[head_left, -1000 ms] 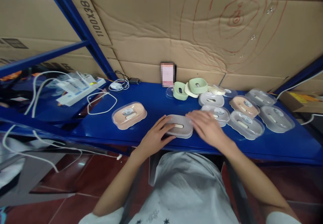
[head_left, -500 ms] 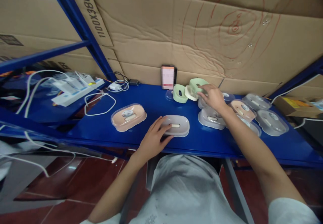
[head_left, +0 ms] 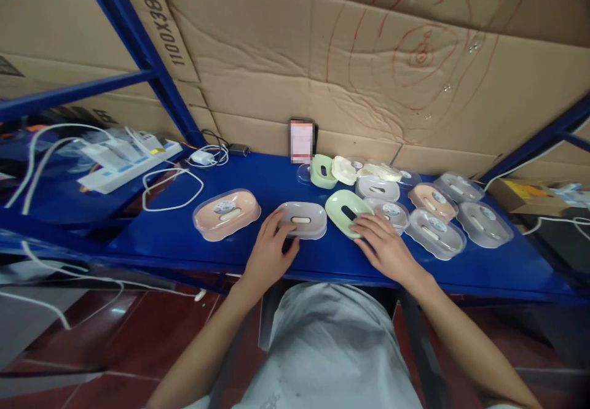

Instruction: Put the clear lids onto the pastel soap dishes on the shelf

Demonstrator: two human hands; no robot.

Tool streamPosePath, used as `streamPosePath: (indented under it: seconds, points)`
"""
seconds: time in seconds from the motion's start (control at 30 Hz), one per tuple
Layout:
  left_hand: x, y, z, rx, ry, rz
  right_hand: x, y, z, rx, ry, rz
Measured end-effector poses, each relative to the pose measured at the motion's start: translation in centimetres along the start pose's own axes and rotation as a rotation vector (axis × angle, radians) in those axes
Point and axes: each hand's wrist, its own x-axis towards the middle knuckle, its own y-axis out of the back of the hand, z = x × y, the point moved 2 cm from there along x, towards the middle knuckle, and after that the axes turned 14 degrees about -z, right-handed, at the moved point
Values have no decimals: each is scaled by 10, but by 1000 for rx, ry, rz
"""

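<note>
Head view: right hand grips pale green oval plastic soap tray, tilted, long axis slanting toward grey oval lidded soap box just left, steadied by left hand, fingers flat on top.

Dim, even indoor light; soft overall focus, wide-angle bending at edges, faint shelf sheen.
</note>
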Motion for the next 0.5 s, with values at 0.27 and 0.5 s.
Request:
streamPosePath:
  seconds: [0.27, 0.5]
  points:
    - [0, 2, 6, 69, 22, -40, 64, 41, 49, -107, -129, -108]
    - [-1, 9, 6, -35, 33, -102, 150, 44, 127, -257, -580, -383]
